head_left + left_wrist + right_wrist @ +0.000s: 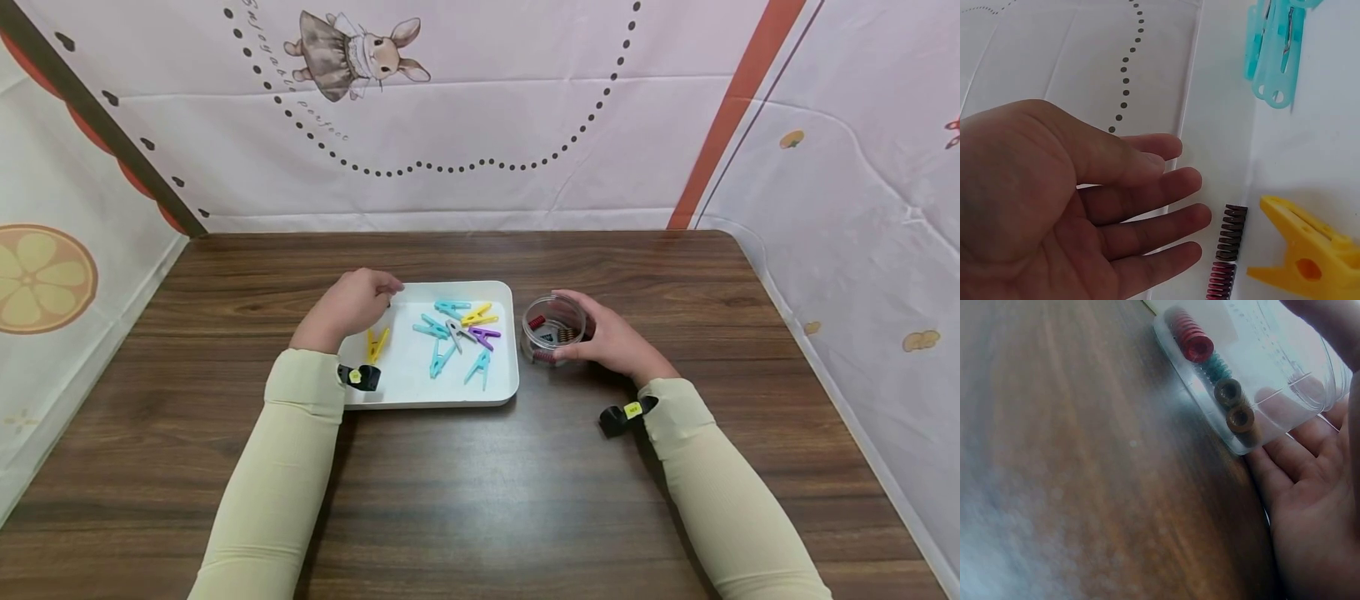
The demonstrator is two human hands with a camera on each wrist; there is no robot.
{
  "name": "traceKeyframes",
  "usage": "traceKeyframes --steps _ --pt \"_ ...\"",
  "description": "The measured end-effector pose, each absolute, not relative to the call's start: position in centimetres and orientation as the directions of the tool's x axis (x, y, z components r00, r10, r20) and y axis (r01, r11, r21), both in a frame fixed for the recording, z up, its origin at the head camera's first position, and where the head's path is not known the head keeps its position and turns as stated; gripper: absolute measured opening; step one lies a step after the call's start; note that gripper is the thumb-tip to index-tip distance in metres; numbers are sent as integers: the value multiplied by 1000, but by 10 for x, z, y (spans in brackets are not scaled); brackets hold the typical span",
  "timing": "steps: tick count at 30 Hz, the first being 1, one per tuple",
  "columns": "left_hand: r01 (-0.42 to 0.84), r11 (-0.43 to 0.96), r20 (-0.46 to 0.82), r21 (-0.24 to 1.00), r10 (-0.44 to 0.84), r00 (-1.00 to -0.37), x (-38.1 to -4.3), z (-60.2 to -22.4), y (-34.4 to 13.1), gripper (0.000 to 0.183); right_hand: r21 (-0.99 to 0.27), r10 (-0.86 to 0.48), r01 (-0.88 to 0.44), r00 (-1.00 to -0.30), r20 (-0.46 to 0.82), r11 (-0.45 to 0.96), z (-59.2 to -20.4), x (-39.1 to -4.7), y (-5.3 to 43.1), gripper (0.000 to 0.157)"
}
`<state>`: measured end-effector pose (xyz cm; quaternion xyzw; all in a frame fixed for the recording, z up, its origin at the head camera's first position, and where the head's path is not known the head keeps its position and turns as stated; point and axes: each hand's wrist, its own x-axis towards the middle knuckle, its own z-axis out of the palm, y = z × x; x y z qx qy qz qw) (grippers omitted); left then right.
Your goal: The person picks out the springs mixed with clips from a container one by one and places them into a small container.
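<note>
My left hand hovers over the left side of a white tray, fingers loosely bent and nothing visible between them. Below its fingertips, in the left wrist view, a dark brown spring and a red spring lie end to end along the tray's side. Close by is a yellow clothespin. My right hand grips a clear round jar standing just right of the tray. Through its wall, the right wrist view shows a red spring, a teal spring and brown springs.
Several clothespins lie in the tray's middle and right: teal clothespins, a grey clothespin, a purple clothespin and another yellow clothespin. The brown wooden table meets a printed cloth behind.
</note>
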<state>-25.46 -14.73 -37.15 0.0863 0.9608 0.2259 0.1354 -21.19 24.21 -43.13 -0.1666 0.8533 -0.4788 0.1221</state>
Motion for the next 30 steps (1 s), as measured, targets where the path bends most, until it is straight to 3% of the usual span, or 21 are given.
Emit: traceKeyframes --steps 30 --pt "33 930 -298 366 151 -943 -256 -376 -154 38 -856 -397 -162 -916 -54 491 -433 -213 243 89"
